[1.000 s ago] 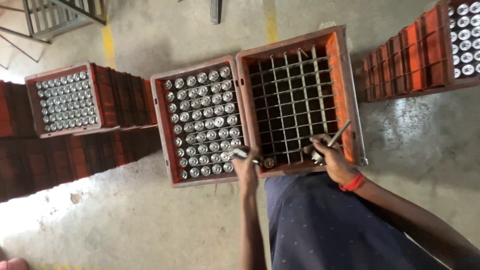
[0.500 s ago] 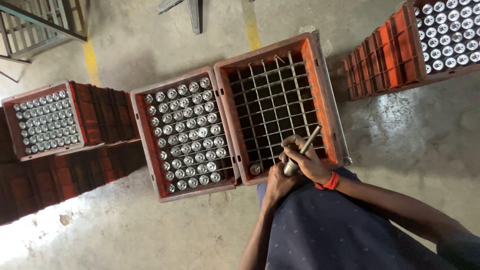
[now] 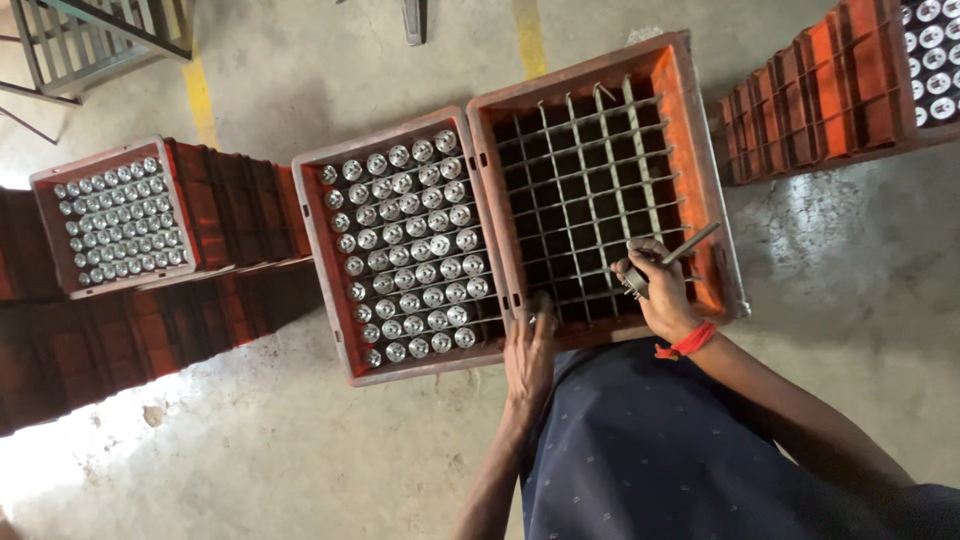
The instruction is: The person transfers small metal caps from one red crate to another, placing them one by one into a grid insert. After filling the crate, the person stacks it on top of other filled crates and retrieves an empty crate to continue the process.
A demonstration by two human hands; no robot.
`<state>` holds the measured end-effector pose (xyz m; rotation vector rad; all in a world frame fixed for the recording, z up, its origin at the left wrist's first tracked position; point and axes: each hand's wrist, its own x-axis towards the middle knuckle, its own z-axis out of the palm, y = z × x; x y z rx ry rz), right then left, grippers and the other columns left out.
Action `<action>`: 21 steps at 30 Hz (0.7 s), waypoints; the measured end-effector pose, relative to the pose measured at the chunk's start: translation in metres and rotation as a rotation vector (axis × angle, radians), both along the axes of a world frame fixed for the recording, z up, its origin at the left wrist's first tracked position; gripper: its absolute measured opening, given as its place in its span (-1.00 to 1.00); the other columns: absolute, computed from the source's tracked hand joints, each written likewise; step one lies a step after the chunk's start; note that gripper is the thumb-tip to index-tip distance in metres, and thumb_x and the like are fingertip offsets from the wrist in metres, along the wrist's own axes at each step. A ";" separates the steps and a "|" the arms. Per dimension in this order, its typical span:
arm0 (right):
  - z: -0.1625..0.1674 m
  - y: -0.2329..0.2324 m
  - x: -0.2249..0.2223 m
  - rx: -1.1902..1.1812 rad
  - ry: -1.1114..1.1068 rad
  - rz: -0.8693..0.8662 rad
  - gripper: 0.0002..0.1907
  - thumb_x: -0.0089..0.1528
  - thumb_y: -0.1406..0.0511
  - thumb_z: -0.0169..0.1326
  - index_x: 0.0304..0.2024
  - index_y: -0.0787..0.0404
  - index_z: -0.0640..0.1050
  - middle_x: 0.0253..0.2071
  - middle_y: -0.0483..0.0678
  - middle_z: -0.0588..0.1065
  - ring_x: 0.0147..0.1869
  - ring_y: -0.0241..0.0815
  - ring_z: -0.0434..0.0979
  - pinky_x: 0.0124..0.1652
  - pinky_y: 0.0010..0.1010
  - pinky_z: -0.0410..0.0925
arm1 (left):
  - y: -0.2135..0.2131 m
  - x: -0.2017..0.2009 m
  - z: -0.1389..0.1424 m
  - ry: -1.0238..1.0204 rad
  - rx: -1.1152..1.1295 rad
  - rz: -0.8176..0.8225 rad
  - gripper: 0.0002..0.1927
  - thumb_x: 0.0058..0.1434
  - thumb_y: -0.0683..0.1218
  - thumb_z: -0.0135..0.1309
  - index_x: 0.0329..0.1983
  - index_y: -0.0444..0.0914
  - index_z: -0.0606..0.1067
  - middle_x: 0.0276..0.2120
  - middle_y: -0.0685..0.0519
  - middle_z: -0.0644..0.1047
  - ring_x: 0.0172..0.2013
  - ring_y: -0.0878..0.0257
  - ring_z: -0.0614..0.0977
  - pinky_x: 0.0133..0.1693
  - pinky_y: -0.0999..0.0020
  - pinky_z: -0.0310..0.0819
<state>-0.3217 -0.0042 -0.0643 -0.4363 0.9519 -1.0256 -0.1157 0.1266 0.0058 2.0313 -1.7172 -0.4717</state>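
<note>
Centrally, two red crates stood side by side on the concrete floor [image 3: 250, 440]. At 3 o'clock, the right hand [image 3: 655, 290] was closed around a slim metal rod [image 3: 680, 250] over the empty gridded crate [image 3: 600, 195]. At 6 o'clock, the left hand [image 3: 528, 345] rested on the crates' shared near edge, its grip unclear. At 9 o'clock lay the crate of capped bottles [image 3: 405, 245].

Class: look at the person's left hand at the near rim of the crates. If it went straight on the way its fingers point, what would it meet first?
The left hand points away from the body, so it would probably first meet the grid of the right-hand crate, near the wall between the crates; depth is unclear.
</note>
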 end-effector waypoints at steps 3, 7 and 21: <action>-0.001 0.014 0.004 0.057 0.026 0.003 -0.88 0.38 0.45 0.02 -0.03 0.26 0.51 -0.37 0.02 0.51 -0.24 -0.13 0.59 -0.17 -0.33 0.47 | 0.014 0.011 -0.017 0.125 -0.030 -0.046 -0.44 0.19 -0.32 -0.04 0.29 -0.24 0.45 0.23 -0.19 0.50 0.09 -0.16 0.60 0.04 0.04 0.57; 0.007 0.030 0.000 0.166 0.094 -0.007 -0.85 0.35 0.45 -0.01 -0.03 0.24 0.50 -0.33 -0.01 0.54 -0.20 -0.15 0.61 -0.20 -0.36 0.45 | 0.020 0.045 -0.032 0.157 0.128 0.169 -0.78 0.39 -0.18 0.03 0.06 -0.11 0.54 0.07 0.09 0.62 0.04 0.09 0.70 0.02 0.24 0.67; 0.027 0.034 -0.008 0.088 0.179 0.115 -0.87 0.38 0.42 0.00 -0.03 0.24 0.50 -0.28 -0.05 0.53 -0.20 -0.25 0.60 -0.16 -0.45 0.47 | -0.005 0.113 0.031 0.076 -0.158 0.310 -0.50 0.01 0.08 0.42 -0.03 -0.22 0.60 -0.19 -0.11 0.57 -0.21 -0.05 0.65 -0.20 0.09 0.57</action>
